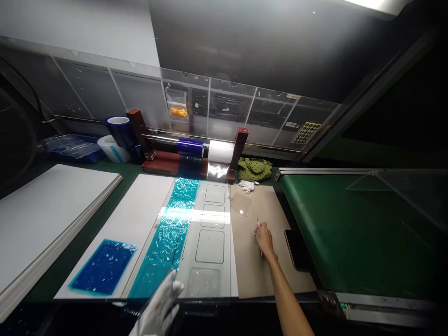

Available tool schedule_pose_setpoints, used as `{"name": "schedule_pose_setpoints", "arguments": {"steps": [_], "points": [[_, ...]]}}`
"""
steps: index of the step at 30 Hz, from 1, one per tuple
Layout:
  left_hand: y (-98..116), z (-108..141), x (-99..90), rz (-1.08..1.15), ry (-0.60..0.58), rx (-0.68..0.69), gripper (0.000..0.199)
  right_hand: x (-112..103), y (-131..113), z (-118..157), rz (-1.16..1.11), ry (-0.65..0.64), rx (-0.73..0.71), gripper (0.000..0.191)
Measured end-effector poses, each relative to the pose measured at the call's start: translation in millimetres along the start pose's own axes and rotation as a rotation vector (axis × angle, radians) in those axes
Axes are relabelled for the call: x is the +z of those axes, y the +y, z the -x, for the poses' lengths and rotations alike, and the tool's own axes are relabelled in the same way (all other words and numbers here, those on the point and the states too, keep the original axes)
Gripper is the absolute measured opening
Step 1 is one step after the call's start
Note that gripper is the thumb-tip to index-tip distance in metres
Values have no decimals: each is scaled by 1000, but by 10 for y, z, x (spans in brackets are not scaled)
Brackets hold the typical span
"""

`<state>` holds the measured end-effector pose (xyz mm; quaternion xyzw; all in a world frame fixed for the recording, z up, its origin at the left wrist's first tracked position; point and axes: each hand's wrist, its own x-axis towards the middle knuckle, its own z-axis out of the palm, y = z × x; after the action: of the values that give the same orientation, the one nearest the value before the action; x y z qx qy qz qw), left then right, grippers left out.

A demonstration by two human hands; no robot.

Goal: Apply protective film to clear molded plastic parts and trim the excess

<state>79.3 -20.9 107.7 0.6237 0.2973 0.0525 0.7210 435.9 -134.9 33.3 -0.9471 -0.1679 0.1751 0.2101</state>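
My left hand (163,303), in a white glove, is at the front edge of the work surface. Its fingers are closed on a thin clear panel that I see nearly edge-on. My bare right hand (264,237) grips a slim pen-like tool (258,220), its thin tip pointing away from me, over a brown board (248,275). Ahead of that hand lies a clear rounded plate (241,204). Between the hands, a teal film strip (164,238) runs beside several black-outlined rectangles (210,246). A clear square piece (203,282) lies at the front of that row.
A red-brown stand holds a blue film roll (190,147) and a white roll (221,151). More rolls (117,148) stand left. A stack of white sheets (52,210), a blue film piece (105,267), a phone (297,249), green cloth (255,169) and a green conveyor belt (350,233) surround the work.
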Motion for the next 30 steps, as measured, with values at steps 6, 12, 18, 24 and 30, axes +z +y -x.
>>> {"name": "schedule_pose_setpoints", "arguments": {"steps": [6,12,18,24,30], "points": [[465,304,-37,-661,137,411,107,-312,-495,1530,-605,-340,-332,41],[660,699,-17,-1021,73,646,111,-561,-875,2874,-612,-507,-652,38],[663,1080,-16,-1032,36,719,110,-302,-692,3373,-673,-419,-649,79],[616,1309,-65,-1061,40,779,110,-67,-663,3621,-739,-325,-757,112],[619,1427,-75,-1018,2,740,109,-79,-690,3652,-599,-394,-709,101]]}}
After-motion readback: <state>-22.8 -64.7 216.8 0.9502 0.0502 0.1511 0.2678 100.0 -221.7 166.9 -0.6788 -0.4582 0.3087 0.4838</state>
